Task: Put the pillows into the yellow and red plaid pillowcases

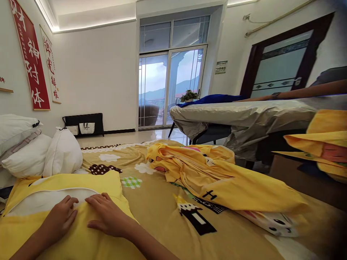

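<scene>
A yellow pillowcase (108,184) lies on the bed at the lower left, its long slit partly open. Inside the slit shows a white pillow insert (35,204). My left hand (61,218) has its fingers curled on the near edge of the slit, closed on the pillowcase fabric. Just right of it, my right hand (107,215) rests on the pillowcase with fingers stretched and thumb apart, fingertips at the slit's right end.
Several white pillows (63,151) are piled at the left. Crumpled yellow bedding (217,177) lies across the patterned tan sheet (157,206). Beyond stands a table with a plastic cover (252,112); a person's arm (306,90) rests on it. Yellow cloth (325,122) sits at right.
</scene>
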A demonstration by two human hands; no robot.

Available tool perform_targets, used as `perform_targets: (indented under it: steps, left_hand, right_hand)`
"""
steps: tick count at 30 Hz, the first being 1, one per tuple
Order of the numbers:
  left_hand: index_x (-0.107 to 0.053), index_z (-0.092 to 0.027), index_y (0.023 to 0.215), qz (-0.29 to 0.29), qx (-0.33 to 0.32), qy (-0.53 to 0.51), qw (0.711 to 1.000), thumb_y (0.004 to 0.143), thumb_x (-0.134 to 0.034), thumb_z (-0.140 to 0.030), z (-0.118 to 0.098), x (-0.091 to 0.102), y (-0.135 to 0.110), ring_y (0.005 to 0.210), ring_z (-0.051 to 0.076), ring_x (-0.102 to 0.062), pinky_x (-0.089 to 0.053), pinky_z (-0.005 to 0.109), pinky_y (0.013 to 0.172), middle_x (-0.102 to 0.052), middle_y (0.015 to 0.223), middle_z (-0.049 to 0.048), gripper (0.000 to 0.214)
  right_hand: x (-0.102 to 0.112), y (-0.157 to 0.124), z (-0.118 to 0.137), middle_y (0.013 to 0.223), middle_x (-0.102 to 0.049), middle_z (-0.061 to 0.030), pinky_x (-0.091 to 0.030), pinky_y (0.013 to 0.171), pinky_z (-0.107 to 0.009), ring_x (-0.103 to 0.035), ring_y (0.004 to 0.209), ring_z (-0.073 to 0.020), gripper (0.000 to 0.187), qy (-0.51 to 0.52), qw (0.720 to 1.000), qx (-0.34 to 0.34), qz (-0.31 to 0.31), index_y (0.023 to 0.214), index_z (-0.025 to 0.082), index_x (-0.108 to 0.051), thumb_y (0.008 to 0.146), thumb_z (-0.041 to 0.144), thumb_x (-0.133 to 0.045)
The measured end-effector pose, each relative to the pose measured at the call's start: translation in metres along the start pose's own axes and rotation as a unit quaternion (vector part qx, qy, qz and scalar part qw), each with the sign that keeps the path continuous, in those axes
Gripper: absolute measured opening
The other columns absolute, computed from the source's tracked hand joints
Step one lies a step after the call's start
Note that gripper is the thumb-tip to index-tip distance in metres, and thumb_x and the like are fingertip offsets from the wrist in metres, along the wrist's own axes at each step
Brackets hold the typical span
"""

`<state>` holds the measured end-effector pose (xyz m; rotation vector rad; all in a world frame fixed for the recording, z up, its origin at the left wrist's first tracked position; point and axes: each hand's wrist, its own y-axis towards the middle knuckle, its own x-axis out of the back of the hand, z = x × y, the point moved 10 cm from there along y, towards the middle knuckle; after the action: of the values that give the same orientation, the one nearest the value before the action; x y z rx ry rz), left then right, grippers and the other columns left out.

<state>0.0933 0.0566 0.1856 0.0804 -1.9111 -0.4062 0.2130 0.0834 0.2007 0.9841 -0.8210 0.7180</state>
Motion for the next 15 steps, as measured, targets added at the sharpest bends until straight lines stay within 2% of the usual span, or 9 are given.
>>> perform_targets:
  steps: [2, 4, 6, 8, 11, 13, 15]
  left_hand:
    - [-0.061, -0.019, 0.092, 0.056, 0.049, -0.033, 0.997, 0.086, -0.036, -0.024, 0.005, 0.001, 0.002, 0.079, 0.018, -0.059, -0.046, 0.029, 0.074, -0.064, 0.086, 0.0045, 0.026]
    - [-0.062, -0.019, 0.077, 0.156, 0.047, -0.071, 0.984, 0.077, -0.037, -0.017, 0.001, -0.008, 0.006, 0.074, 0.016, -0.059, -0.045, 0.026, 0.07, -0.065, 0.076, 0.0015, 0.025]
    - [-0.064, -0.018, 0.069, 0.261, 0.0, -0.125, 0.957, 0.068, -0.038, -0.012, -0.018, -0.025, 0.013, 0.067, 0.014, -0.057, -0.045, 0.023, 0.065, -0.065, 0.07, -0.0001, 0.026]
    - [-0.063, -0.017, 0.065, 0.33, -0.094, -0.187, 0.921, 0.063, -0.039, -0.008, -0.049, -0.043, 0.02, 0.065, 0.013, -0.057, -0.045, 0.022, 0.066, -0.066, 0.069, -0.0004, 0.026]
    - [-0.058, -0.015, 0.054, 0.354, -0.262, -0.208, 0.873, 0.063, -0.043, -0.005, -0.099, -0.079, 0.024, 0.067, 0.012, -0.058, -0.045, 0.021, 0.069, -0.066, 0.067, 0.0011, 0.02]
    - [-0.06, -0.015, 0.059, 0.324, -0.323, -0.149, 0.876, 0.07, -0.049, -0.008, -0.117, -0.108, 0.021, 0.066, 0.013, -0.058, -0.046, 0.021, 0.066, -0.067, 0.07, 0.0035, 0.018]
    - [-0.067, -0.014, 0.081, 0.268, -0.372, -0.066, 0.886, 0.081, -0.052, -0.018, -0.126, -0.128, 0.013, 0.08, 0.017, -0.062, -0.047, 0.023, 0.073, -0.07, 0.089, 0.0077, 0.015]
  right_hand:
    - [-0.019, 0.01, -0.013, 0.11, -0.062, -0.0109, -0.036, 0.095, -0.04, -0.054, 0.103, -0.0236, 0.062, -0.053, 0.997, -0.021, 0.046, 0.116, 0.015, -0.056, 0.073, 0.059, -0.065]
    - [-0.031, 0.008, -0.021, 0.099, -0.063, -0.0104, -0.037, 0.09, -0.039, -0.054, 0.095, -0.0235, 0.058, -0.107, 0.99, -0.035, 0.082, 0.099, 0.014, -0.062, 0.069, 0.063, -0.064]
    - [-0.035, -0.003, -0.017, 0.091, -0.062, -0.0092, -0.036, 0.086, -0.038, -0.052, 0.092, -0.0229, 0.049, -0.142, 0.983, -0.011, 0.118, 0.083, 0.015, -0.065, 0.071, 0.063, -0.062]
    - [-0.033, -0.018, -0.002, 0.087, -0.063, -0.0073, -0.034, 0.085, -0.036, -0.052, 0.093, -0.0215, 0.041, -0.14, 0.979, 0.039, 0.145, 0.076, 0.017, -0.066, 0.076, 0.058, -0.06]
    - [-0.024, -0.041, 0.019, 0.081, -0.065, -0.0031, -0.033, 0.084, -0.033, -0.054, 0.087, -0.0182, 0.027, -0.118, 0.974, 0.076, 0.18, 0.078, 0.02, -0.066, 0.079, 0.046, -0.06]
    - [-0.022, -0.056, 0.025, 0.072, -0.065, -0.0011, -0.034, 0.082, -0.032, -0.055, 0.078, -0.0168, 0.018, -0.136, 0.966, 0.056, 0.211, 0.075, 0.021, -0.066, 0.079, 0.037, -0.06]
    - [-0.022, -0.072, 0.026, 0.067, -0.065, -0.0015, -0.034, 0.084, -0.033, -0.056, 0.073, -0.0173, 0.012, -0.166, 0.958, 0.024, 0.232, 0.072, 0.021, -0.066, 0.078, 0.029, -0.059]
